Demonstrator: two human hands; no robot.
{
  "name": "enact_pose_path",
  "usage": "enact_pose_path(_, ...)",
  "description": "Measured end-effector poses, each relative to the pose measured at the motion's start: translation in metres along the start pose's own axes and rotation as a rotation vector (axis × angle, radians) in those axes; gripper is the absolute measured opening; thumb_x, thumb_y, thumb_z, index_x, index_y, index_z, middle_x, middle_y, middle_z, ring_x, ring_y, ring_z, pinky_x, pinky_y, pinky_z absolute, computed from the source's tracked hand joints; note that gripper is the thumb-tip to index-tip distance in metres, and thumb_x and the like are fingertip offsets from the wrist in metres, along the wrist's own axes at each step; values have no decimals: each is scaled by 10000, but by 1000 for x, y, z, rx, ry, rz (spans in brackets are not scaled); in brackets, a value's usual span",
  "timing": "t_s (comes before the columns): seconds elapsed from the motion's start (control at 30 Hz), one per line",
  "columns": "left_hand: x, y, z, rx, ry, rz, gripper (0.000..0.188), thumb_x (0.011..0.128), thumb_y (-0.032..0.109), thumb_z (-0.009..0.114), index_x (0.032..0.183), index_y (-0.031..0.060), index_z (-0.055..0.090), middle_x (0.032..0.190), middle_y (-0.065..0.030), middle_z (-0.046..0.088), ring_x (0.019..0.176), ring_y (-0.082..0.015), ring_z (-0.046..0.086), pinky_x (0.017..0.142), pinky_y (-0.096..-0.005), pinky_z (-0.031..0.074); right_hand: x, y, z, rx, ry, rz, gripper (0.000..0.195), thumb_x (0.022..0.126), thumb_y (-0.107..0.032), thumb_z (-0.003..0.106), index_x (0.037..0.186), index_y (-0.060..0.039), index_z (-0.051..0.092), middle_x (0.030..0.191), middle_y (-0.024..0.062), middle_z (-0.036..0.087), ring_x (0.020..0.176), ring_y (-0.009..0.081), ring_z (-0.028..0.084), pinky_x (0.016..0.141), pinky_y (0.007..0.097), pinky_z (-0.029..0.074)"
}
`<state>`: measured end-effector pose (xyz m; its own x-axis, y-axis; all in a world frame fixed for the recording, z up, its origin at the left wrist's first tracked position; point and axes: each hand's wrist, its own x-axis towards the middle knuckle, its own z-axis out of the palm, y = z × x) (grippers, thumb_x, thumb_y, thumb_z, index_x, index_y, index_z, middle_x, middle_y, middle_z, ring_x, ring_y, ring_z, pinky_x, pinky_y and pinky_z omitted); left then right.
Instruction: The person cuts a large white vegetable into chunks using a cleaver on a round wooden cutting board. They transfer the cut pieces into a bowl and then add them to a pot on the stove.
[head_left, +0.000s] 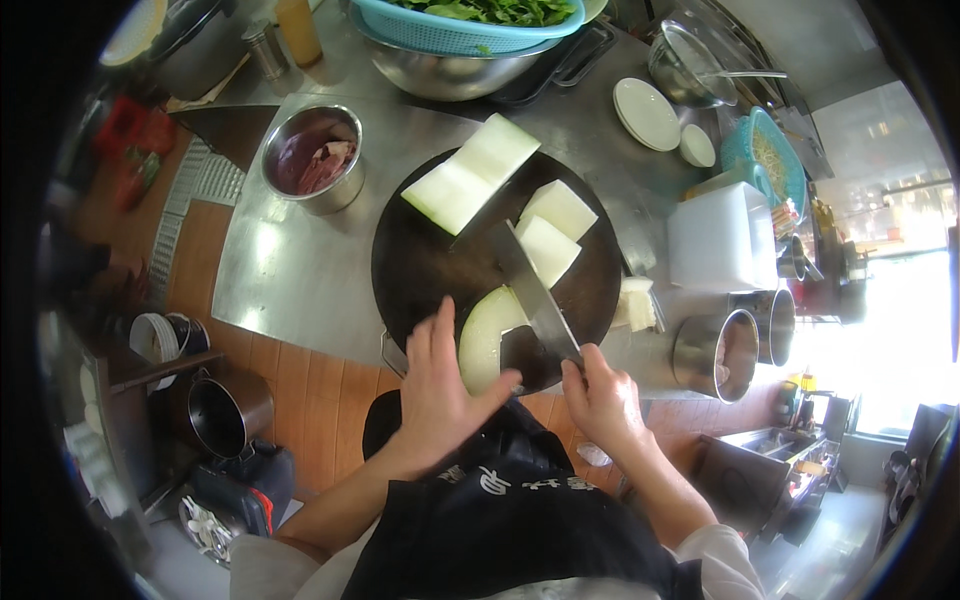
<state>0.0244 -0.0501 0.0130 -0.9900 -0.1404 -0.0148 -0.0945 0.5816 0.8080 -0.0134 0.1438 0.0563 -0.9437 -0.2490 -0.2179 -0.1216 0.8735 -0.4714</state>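
Note:
On a round dark chopping board (435, 262) lies a curved piece of pale green-skinned melon, probably winter melon (480, 349). My left hand (442, 382) is spread at its left side, fingers apart, thumb near its lower end. My right hand (604, 394) grips the handle of a cleaver (541, 296), whose blade slants up and left beside the curved piece's upper end. Two thick white melon blocks (547, 247) sit right of the blade tip. Farther back lies a larger bent melon slab (472, 172) with a green rind edge.
A steel pot with raw meat (322, 199) stands left of the board. Behind are a steel bowl (454, 79) and a blue colander of leafy greens (480, 34). White plates (646, 114), a white plastic container (720, 236) and steel pots (694, 356) stand to the right.

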Motion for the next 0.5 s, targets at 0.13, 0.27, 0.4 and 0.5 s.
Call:
enact_pose_path(0.13, -14, 1, 8, 17, -91, -128, 895, 701, 325, 744, 1371, -72, 303, 1203, -212, 448, 1103, -371, 480, 899, -434, 454, -5, -17, -19, 33, -4, -66, 152, 897, -153, 577, 869, -31, 490, 615, 197, 578, 596, 433, 575, 522, 470, 452)
enact_pose_path(0.27, -12, -1, 7, 75, -60, -69, 838, 705, 295, 725, 1346, -80, 336, 1162, -206, 466, 1076, -366, 490, 873, -423, 466, -5, -25, -30, -149, -170, -91, 188, 906, -194, 567, 896, -42, 456, 615, 199, 583, 592, 432, 583, 531, 497, 463)
enact_pose_path(0.4, -5, 10, -15, 61, -30, -35, 665, 727, 238, 700, 1259, -64, 440, 1095, -195, 499, 1013, -361, 509, 813, -407, 471, -5, -32, -30, -275, -252, -87, 210, 924, -223, 533, 913, -53, 411, 605, 170, 588, 577, 413, 603, 538, 503, 486)
enact_pose_path(0.5, 30, 13, -23, -43, 328, 297, 432, 783, 180, 663, 1130, -36, 525, 994, -182, 530, 929, -361, 532, 749, -407, 456, -1, -38, -32, -319, -287, -77, 209, 930, -213, 523, 907, -35, 415, 589, 192, 575, 568, 431, 587, 533, 517, 477)
